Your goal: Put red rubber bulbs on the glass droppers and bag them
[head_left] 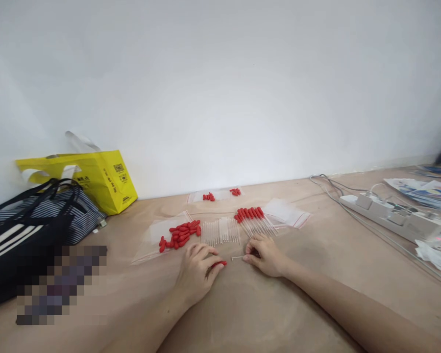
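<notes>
Across a gap of worktop, the left hand pinched a red piece, the right hand a rod.

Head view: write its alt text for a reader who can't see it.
The left hand holds a red piece and the right hand a thin rod, apart, over a brown table. Beyond them lie loose red pieces, pale rods and red-ended rods. A yellow bag stands at left, a power strip at right.
</notes>
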